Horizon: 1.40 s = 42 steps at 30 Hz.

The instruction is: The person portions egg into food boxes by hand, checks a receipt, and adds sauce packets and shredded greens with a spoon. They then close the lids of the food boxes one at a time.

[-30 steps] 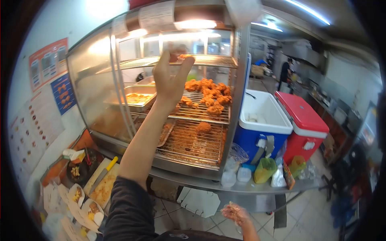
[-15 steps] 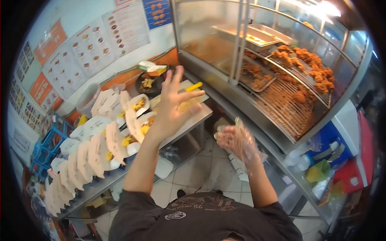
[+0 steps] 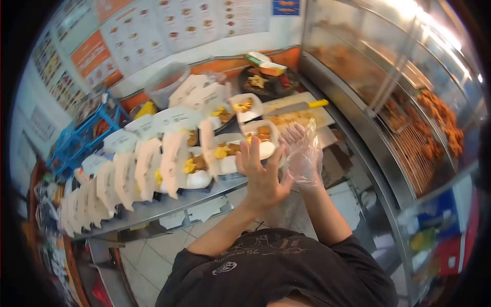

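White card boxes (image 3: 123,174) stand in a row with lids up along the steel table (image 3: 169,207), running from 8 o'clock toward centre. I see a blue crate (image 3: 84,135) behind them at 9 o'clock, and menu posters (image 3: 153,25) on the wall at 11.

Filled boxes near centre show yellow and brown food. A clear tub (image 3: 166,82) stands at the wall behind them.

Left hand (image 3: 263,176), bare, is raised just below centre, back toward me, fingers spread and straight. It grips nothing. Its fingertips overlap the near edge of the open meal box (image 3: 261,140) in view; I cannot tell if they touch it.

Right hand (image 3: 302,153), in a clear plastic glove, is just beside the left at its 2 o'clock. Fingers loosely open, slightly curled, holding nothing that I can make out. It sits at that same box's right edge.

Behind, at 12 to 1 o'clock: a dark plate (image 3: 266,82) with scraps, and a knife (image 3: 299,106) with a yellow handle on a cutting board (image 3: 307,117).

Glass warmer (image 3: 409,87) fills the right side, with fried chicken (image 3: 440,120) on wire racks at 3 o'clock.
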Tool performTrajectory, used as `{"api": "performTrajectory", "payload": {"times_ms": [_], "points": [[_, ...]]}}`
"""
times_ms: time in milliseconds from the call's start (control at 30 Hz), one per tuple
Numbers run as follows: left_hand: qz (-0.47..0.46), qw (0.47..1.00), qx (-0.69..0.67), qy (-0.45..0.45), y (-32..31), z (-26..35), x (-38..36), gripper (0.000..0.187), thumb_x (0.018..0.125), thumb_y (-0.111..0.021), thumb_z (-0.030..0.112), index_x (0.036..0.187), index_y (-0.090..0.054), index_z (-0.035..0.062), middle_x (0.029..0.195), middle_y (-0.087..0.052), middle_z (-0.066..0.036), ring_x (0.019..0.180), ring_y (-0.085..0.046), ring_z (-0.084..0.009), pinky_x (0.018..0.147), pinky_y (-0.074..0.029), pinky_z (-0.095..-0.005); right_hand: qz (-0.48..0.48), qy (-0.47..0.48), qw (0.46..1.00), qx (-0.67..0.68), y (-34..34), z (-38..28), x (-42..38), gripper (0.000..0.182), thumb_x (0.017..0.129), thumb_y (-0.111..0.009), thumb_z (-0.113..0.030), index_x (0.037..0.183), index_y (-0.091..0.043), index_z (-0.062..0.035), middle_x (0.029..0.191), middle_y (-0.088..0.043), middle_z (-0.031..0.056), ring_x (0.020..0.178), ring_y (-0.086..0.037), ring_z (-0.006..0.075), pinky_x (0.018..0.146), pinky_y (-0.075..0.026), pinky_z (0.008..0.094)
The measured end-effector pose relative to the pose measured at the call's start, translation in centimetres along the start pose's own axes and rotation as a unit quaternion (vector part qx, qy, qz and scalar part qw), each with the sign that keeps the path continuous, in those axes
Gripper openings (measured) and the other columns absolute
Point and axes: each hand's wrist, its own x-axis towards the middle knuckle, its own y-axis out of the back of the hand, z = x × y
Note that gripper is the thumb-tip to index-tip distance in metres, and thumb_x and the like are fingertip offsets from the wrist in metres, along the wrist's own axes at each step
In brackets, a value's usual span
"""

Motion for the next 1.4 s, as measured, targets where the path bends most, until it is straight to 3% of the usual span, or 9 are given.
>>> {"api": "performTrajectory", "payload": {"times_ms": [233,300,400,567,733,967,1200,1300,1400], "points": [[-0.024,0.988,-0.041,0.144,5.3,-8.7,0.6,0.067,0.049,-0.081,0.023,0.104,-0.046,0.0104,0.122,-0.034,-0.016,0.117,-0.029,-0.0349,0.096,-0.021,-0.0479,-0.078,-0.029,0.931,-0.354,0.0,8.9,-1.6,0.048,0.089,-0.056,-0.016,0.131,-0.037,-0.0026,0.119,-0.048,0.0115,0.111,-0.048,0.0190,0.093,-0.040,0.0303],[-0.042,0.987,-0.035,0.153,6.4,-9.5,0.1,0.068,0.048,-0.082,0.024,0.104,-0.046,0.0106,0.118,-0.036,-0.015,0.114,-0.030,-0.0337,0.096,-0.020,-0.0474,-0.195,0.046,0.742,-0.640,-3.4,6.5,-4.3,0.052,0.091,-0.053,-0.019,0.135,-0.033,-0.0010,0.125,-0.045,0.0105,0.116,-0.044,0.0189,0.098,-0.036,0.0331],[-0.036,0.989,-0.024,0.144,8.4,-12.0,0.3,0.065,0.048,-0.082,0.019,0.101,-0.044,0.0106,0.105,-0.045,-0.010,0.103,-0.042,-0.0243,0.088,-0.032,-0.0403,-0.286,-0.185,0.814,-0.469,-2.5,5.8,-5.1,0.066,0.091,-0.048,-0.035,0.141,-0.022,-0.0002,0.143,-0.028,0.0127,0.130,-0.028,0.0244,0.106,-0.022,0.0344],[-0.233,0.749,-0.554,0.278,15.9,-15.4,1.8,0.048,0.058,-0.076,0.001,0.094,-0.046,0.0093,0.084,-0.051,0.000,0.079,-0.048,-0.0049,0.061,-0.037,-0.0202,-0.437,-0.286,0.850,-0.063,-3.8,5.6,-4.7,0.088,0.087,-0.037,-0.063,0.146,-0.005,-0.0059,0.152,-0.004,0.0109,0.139,-0.004,0.0254,0.111,-0.002,0.0388],[-0.154,0.966,-0.132,0.162,11.5,-7.3,4.2,0.031,0.068,-0.065,-0.003,0.094,-0.049,0.0024,0.093,-0.053,-0.011,0.080,-0.057,-0.0292,0.067,-0.046,-0.0365,-0.396,-0.187,0.892,-0.113,-5.2,8.5,-2.5,0.093,0.084,-0.028,-0.071,0.145,0.004,-0.0079,0.151,-0.005,0.0110,0.139,-0.009,0.0257,0.109,-0.012,0.0460],[-0.229,0.955,-0.175,0.072,2.1,-11.4,7.3,0.020,0.066,-0.051,-0.012,0.081,-0.049,0.0001,0.081,-0.051,-0.017,0.076,-0.053,-0.0369,0.064,-0.042,-0.0414,-0.322,-0.109,0.933,-0.116,-4.1,4.1,-1.3,0.088,0.086,-0.036,-0.064,0.145,-0.007,-0.0058,0.151,-0.011,0.0104,0.138,-0.017,0.0266,0.107,-0.019,0.0509],[0.321,0.933,0.055,-0.151,-3.1,-20.8,27.2,0.016,0.071,-0.047,-0.009,0.080,-0.051,0.0026,0.088,-0.055,-0.014,0.086,-0.052,-0.0340,0.074,-0.042,-0.0413,-0.144,0.115,0.952,-0.243,4.8,-5.2,-2.9,0.062,0.086,-0.052,-0.045,0.119,-0.049,0.0063,0.116,-0.057,0.0203,0.112,-0.053,0.0278,0.099,-0.037,0.0412],[0.313,0.945,0.057,-0.077,-11.0,-28.8,27.7,0.028,0.074,-0.053,-0.002,0.100,-0.057,0.0045,0.103,-0.058,-0.018,0.099,-0.053,-0.0353,0.085,-0.042,-0.0428,0.015,0.160,0.950,-0.269,8.2,-7.4,-3.1,0.045,0.087,-0.052,-0.036,0.108,-0.054,0.0044,0.103,-0.062,0.0173,0.100,-0.059,0.0259,0.092,-0.043,0.0389],[-0.091,0.944,0.313,0.056,-21.2,-38.4,26.6,0.056,0.076,-0.059,0.009,0.129,-0.044,0.0049,0.124,-0.050,-0.024,0.116,-0.047,-0.0361,0.097,-0.037,-0.0438,0.082,0.120,0.929,-0.340,11.1,-10.7,-4.6,0.042,0.089,-0.052,-0.038,0.103,-0.055,0.0012,0.096,-0.062,0.0142,0.094,-0.061,0.0225,0.089,-0.046,0.0352]]}}
